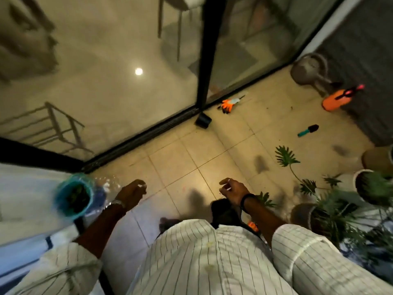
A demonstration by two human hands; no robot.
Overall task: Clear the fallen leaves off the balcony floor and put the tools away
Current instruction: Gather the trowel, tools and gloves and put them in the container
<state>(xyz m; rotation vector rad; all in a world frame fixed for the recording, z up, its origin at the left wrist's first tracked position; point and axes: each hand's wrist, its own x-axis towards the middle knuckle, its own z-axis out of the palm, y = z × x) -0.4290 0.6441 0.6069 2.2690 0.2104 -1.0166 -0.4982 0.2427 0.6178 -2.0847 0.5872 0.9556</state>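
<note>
Both hands hung loosely curled, empty: left hand, right hand. Trowel, gloves lay far right on floor. Risk: tripping on tools, brushing near-right plants, shedding more leaves.

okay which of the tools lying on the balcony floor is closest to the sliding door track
The orange garden gloves, lying right beside the black door track. The small teal-handled trowel and the orange spray bottle lie farther out, toward the grey watering can.
</note>
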